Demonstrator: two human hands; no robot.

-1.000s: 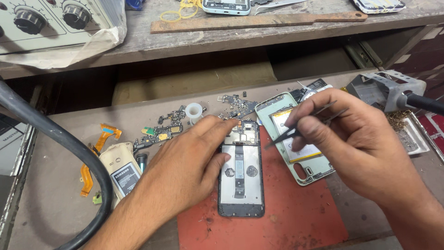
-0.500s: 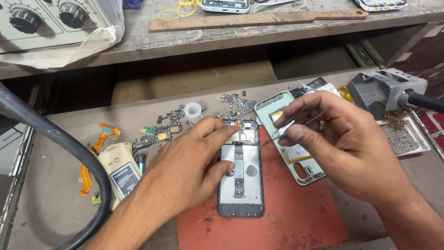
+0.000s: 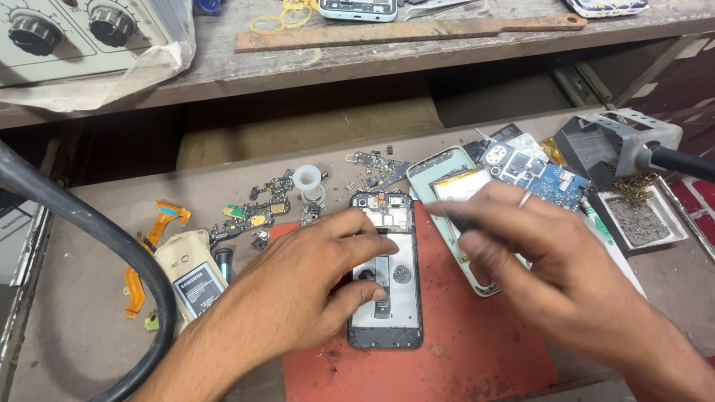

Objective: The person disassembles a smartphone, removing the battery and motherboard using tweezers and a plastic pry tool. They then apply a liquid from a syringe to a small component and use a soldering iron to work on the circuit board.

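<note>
**Red mat, opened phone, both hands at work**

Grey, dusty bench [image 3: 89, 327] carries everything; a wooden shelf [image 3: 417, 56] runs along its far edge. A thick black hose [image 3: 97, 231] curves across the left side.

Red mat [image 3: 477, 350] lies at the near edge, about mid-bench. The opened phone [image 3: 387, 298] rests on it, back off, lengthwise toward the far edge, inner plates and board showing.

Left hand [image 3: 298, 290] lies over the phone's left side, fingers loosely spread, thumb and forefinger pressing down on the frame and middle plate. It steadies the phone rather than grips it.

Right hand [image 3: 551, 268] hovers just right of the phone, motion-blurred. Fingers drawn together as if pinching a thin tool, but blur hides it: cannot tell what it holds. A ring shows on one finger.

Second phone shell with battery [image 3: 454, 186] partly under the right hand. Blue circuit board [image 3: 558, 186] beyond it. Soldering stand [image 3: 618, 141] at the right edge, with a metal tray [image 3: 640, 223] beside it. White spool [image 3: 307, 179] and small loose boards [image 3: 257, 212] toward the far edge. Orange flex cable [image 3: 141, 253] and a pale battery [image 3: 195, 279] lie left.
</note>
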